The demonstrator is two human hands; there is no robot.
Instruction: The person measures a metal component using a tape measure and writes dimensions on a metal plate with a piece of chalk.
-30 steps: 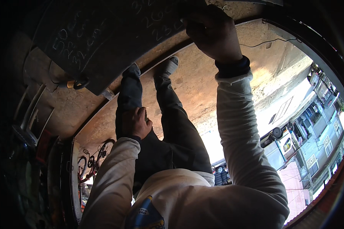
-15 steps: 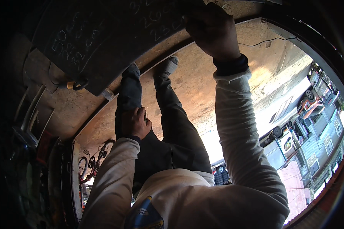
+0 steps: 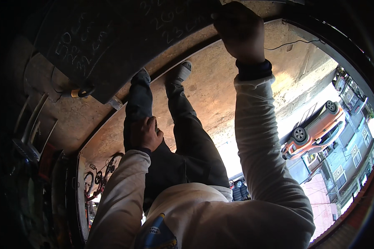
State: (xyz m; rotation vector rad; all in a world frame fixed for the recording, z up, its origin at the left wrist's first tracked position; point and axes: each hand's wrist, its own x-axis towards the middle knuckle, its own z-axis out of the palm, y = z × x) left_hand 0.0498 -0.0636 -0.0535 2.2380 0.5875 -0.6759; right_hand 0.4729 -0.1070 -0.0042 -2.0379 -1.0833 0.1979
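Observation:
My right hand (image 3: 241,35) is closed in a pinch at the lower right edge of a dark flat sheet (image 3: 124,50). A small pale tip, seemingly a piece of chalk (image 3: 214,16), shows at its fingers; the rest is hidden in shadow. Handwritten white strokes run across the sheet in several lines, one ending close to this hand. My left hand (image 3: 147,133) rests on my left thigh, its fingers curled round something small and dark that I cannot make out.
A long narrow rail (image 3: 183,56) crosses the brown floor (image 3: 220,83) below the sheet. Curved metal pieces (image 3: 35,124) stand at the left. A bicycle (image 3: 102,176) is at lower left; a thin cable (image 3: 297,42) lies at upper right. Outside is an orange vehicle (image 3: 316,130).
My right hand has moved a little to the right along the sheet, and more white strokes show at the line's end. Outside, the orange vehicle has come further into view. My left hand stays put.

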